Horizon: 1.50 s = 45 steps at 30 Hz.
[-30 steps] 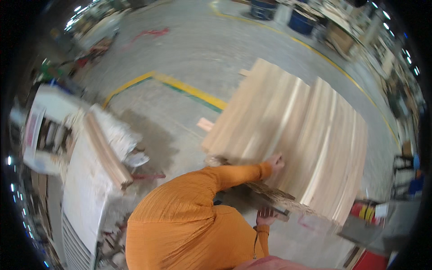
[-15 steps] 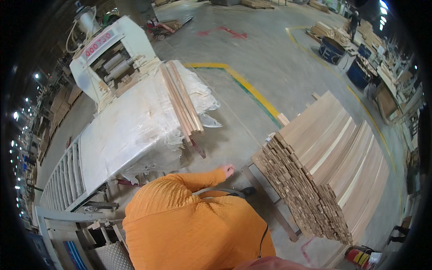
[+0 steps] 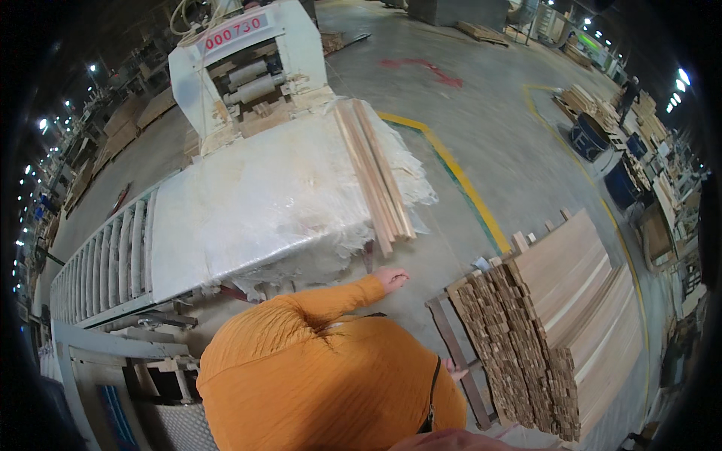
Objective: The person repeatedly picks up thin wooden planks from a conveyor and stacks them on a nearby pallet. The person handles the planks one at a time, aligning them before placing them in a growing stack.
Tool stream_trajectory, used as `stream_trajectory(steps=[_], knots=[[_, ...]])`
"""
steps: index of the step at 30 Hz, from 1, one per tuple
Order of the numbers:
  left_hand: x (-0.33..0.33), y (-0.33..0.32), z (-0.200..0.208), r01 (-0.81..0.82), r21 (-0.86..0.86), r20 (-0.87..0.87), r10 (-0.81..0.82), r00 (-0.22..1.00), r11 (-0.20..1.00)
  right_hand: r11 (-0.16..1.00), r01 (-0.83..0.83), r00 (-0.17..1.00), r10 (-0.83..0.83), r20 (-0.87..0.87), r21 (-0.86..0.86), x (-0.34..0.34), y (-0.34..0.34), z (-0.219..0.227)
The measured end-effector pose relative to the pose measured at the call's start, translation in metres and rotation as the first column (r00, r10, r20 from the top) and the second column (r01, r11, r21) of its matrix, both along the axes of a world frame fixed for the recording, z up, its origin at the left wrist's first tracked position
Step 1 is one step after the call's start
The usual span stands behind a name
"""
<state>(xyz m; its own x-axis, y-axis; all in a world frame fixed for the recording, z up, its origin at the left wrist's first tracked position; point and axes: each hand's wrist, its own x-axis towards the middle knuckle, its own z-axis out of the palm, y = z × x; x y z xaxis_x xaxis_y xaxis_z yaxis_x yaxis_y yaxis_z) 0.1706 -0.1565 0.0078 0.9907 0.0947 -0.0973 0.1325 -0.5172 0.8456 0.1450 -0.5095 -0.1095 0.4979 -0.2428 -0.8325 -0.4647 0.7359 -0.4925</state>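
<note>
Head view: nearest the lens, most of both arms was covered by the orange top (image 3: 301, 376). The right hand (image 3: 454, 368) was held low, just beside the stand (image 3: 449, 338); it was half hidden, and whether its fingers were clenched or released, or the stand was touched, could not be told. The left hand (image 3: 392, 279) was carried across the front, elbow bent and forearm pointed rightward; its fingers were loosely curled, and nothing was seen to be grasped by them.

Beyond the right hand, the stack (image 3: 519, 353) of boards was set at the stand, its ragged ends turned toward the left. The boards were judged stiff, each fairly light but heavy together, with ends that might splinter; a board would be best gripped by its long edges.

Just past the left hand, the strips (image 3: 368, 169) were laid side by side on the sheet-covered table (image 3: 226, 225), their near ends at its edge. They were judged light, stiff and apt to slide; hold could be taken near those ends, with support toward the middle.

Farther off, a machine (image 3: 304, 52) was placed, rollers (image 3: 256, 89) framed in its opening. The floor was marked by a yellow line (image 3: 459, 173); blue drums (image 3: 589, 137) were set at far right.
</note>
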Motion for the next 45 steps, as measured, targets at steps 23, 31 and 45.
stream_trajectory(steps=[23, 31, 45], knots=[[-0.142, 0.339, -0.048, -0.658, -0.329, -0.220, 0.623, 0.751, 0.677, 0.968, -0.232, 0.914, 0.250, 0.319, -0.095, 0.141, 0.419, 0.063], [-0.134, 0.362, -0.040, -0.530, -0.237, -0.250, 0.476, 0.843, 0.814, 0.921, -0.353, 0.860, 0.389, 0.331, -0.166, 0.143, 0.419, 0.058], [-0.123, 0.384, -0.025, -0.547, -0.415, -0.467, 0.346, 0.814, 0.727, -0.729, -0.119, 0.317, 0.615, -0.722, -0.674, 0.150, 0.436, 0.120]])
